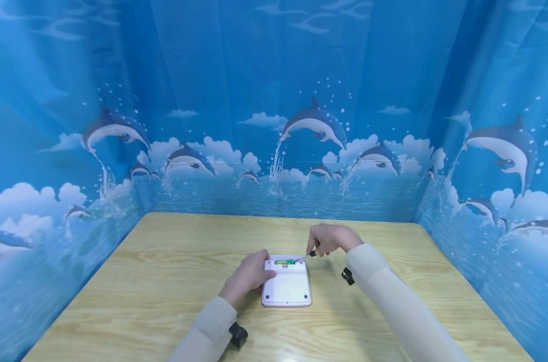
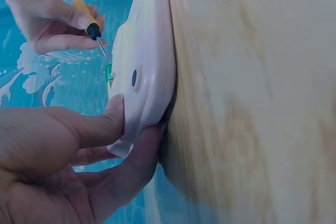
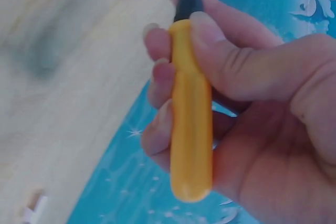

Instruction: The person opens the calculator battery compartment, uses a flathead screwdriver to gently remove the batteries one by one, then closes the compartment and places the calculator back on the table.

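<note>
And here is the white device, back side up on the counter, a little below the centre of the head view, towards six o'clock. Its battery slot lies uncovered near its twelve o'clock edge, a green-and-yellow battery lying crosswise inside. The left hand comes in at ten o'clock and has the edge gripped, thumb over the top, fingers round the side: a steady anchor. Across at about half past one, the right hand grasps the yellow-handled screwdriver, fingers wrapped along the handle, thumb up by the black collar. The metal shaft slants down towards seven or eight o'clock, its tip right at the battery's three o'clock end! Whether it touches the battery or the slot wall, one cannot tell.

This looks like the prying stage, the battery being worked at while it sits in the slot. The next move seems to call for a small, controlled lever under that end, the left hand bracing the device so it doesn't skid, and a light touch to spare the contacts.
</note>
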A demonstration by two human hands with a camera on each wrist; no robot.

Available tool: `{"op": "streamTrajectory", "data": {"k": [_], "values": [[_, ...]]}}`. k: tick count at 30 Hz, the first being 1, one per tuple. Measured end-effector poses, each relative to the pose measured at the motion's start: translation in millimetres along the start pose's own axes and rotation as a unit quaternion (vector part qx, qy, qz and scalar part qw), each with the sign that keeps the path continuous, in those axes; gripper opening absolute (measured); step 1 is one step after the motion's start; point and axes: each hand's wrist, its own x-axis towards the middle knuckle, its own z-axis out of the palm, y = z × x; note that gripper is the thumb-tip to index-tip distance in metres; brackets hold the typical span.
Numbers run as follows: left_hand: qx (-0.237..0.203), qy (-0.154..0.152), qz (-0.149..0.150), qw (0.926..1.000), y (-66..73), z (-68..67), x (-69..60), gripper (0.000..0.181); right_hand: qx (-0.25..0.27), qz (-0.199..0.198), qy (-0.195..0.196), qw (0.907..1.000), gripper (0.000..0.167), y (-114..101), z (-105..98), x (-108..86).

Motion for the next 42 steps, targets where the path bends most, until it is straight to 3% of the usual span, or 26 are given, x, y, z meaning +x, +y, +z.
{"op": "streamTrajectory", "data": {"k": [6,10,23,33,42], "values": [[0.004,0.001,0.000,1.0000,-0.3,-0.2,0.3,0.037,0.017,-0.050,0.012,0.9985,0.033,17.8,10.5,2.9],[0.004,-0.001,-0.002,1.0000,-0.7,0.1,1.3,0.036,0.010,-0.059,0.012,0.9981,0.035,22.7,13.2,4.7],[0.000,-0.002,-0.012,0.9999,0.7,-1.5,0.9,0.040,0.022,-0.075,0.020,0.9967,0.033,28.4,14.6,4.0],[-0.008,-0.003,0.009,0.9999,-2.9,-3.6,-1.1,0.039,0.020,-0.070,0.025,0.9971,0.031,23.3,14.0,-0.6],[-0.011,-0.002,0.004,0.9999,-3.2,-2.8,-0.1,0.039,0.004,-0.069,0.015,0.9975,0.031,24.2,15.1,-2.9]]}}
